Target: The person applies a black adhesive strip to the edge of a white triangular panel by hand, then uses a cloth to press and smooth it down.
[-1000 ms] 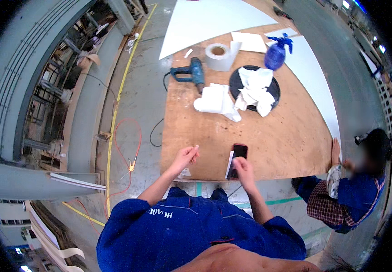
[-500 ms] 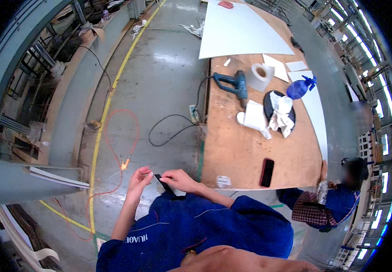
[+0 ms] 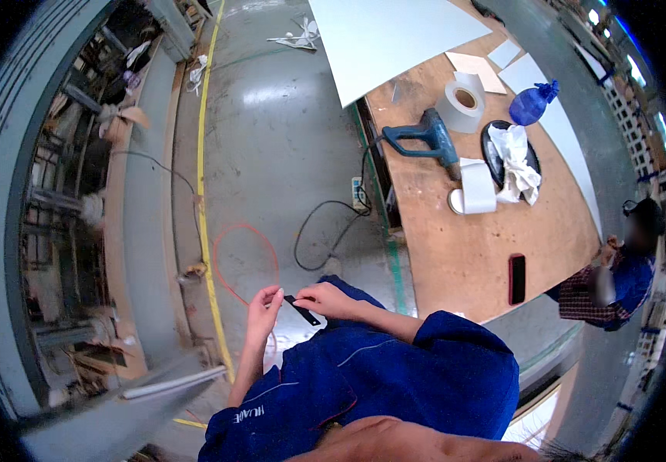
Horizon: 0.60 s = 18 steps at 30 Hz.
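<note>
Black strip (image 3: 302,310) was pinched between left hand (image 3: 265,302) and right hand (image 3: 327,299), stretched flat for handling, away from the wooden workbench (image 3: 471,246).

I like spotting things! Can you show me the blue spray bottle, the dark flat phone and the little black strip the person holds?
Blue spray bottle (image 3: 534,104), head view, on its round body.
Dark flat phone (image 3: 516,279), head view, on its middle.
Small black strip (image 3: 303,310), head view, mid-length between the hands.
</note>
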### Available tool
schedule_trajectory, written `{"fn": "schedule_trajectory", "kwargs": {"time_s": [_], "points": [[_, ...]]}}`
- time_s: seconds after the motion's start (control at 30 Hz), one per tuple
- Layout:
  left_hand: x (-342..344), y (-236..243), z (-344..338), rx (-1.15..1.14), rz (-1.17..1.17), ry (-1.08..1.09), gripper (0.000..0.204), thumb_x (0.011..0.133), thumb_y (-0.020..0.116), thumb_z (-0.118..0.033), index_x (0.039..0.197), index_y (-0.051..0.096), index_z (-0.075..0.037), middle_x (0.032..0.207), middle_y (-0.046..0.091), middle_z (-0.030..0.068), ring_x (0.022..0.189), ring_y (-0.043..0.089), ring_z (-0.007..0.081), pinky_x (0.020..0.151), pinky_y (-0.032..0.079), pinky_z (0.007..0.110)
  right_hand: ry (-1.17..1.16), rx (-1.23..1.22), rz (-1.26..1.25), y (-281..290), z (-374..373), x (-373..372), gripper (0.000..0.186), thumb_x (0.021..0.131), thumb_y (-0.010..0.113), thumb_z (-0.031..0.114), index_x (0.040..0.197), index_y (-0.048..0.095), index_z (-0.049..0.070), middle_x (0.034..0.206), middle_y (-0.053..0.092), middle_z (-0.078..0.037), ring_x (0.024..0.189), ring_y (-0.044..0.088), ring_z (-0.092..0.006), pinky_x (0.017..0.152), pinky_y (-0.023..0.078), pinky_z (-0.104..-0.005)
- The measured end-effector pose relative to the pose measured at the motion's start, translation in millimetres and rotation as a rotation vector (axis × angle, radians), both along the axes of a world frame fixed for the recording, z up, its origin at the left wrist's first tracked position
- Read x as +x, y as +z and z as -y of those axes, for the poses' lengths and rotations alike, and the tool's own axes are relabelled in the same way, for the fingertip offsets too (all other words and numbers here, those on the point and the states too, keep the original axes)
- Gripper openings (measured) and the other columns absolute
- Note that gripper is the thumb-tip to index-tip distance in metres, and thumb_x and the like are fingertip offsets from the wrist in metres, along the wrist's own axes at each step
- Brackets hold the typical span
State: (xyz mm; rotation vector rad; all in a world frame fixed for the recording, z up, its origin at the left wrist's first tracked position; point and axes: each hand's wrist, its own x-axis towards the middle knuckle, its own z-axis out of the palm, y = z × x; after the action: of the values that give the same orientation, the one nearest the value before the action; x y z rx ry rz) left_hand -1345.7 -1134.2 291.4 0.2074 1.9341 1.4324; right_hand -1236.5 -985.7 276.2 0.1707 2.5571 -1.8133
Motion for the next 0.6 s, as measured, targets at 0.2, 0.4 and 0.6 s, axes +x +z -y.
{"fn": "schedule_trajectory", "kwargs": {"time_s": [0.2, 0.4, 0.6], "points": [[-98.6, 20.6, -61.8, -0.043, -0.09, -0.326, 0.012, 0.077, 0.066, -0.01, 0.084, 0.061, -0.001, 0.076, 0.06, 0.002, 0.07, 0.054, 0.0082, 0.063, 0.044, 0.022, -0.102, 0.094, -0.1, 11.2, -54.0, -84.4, 0.019, 0.081, 0.054, 0.025, 0.085, 0.06, 0.007, 0.077, 0.059, -0.012, 0.074, 0.057, -0.0299, 0.064, 0.044, -0.0388], [-182.6, 26.1, -149.7, -0.027, -0.078, -0.436, 0.008, 0.075, 0.067, -0.009, 0.077, 0.063, -0.003, 0.068, 0.057, -0.0011, 0.063, 0.049, 0.005, 0.058, 0.04, 0.02, -0.386, 0.133, -0.101, 12.4, -109.8, -137.6, 0.014, 0.079, 0.058, 0.022, 0.081, 0.059, 0.008, 0.081, 0.059, -0.009, 0.08, 0.055, -0.0282, 0.067, 0.044, -0.0382], [-269.2, 3.2, -261.5, 0.027, 0.049, -0.621, 0.011, 0.074, 0.068, -0.011, 0.077, 0.064, -0.002, 0.069, 0.059, -0.002, 0.064, 0.051, 0.0042, 0.056, 0.041, 0.019, -0.715, 0.1, -0.06, -7.5, -173.4, -185.6, 0.016, 0.076, 0.061, 0.02, 0.082, 0.06, 0.005, 0.081, 0.059, -0.008, 0.078, 0.054, -0.0267, 0.072, 0.043, -0.0343]]}}
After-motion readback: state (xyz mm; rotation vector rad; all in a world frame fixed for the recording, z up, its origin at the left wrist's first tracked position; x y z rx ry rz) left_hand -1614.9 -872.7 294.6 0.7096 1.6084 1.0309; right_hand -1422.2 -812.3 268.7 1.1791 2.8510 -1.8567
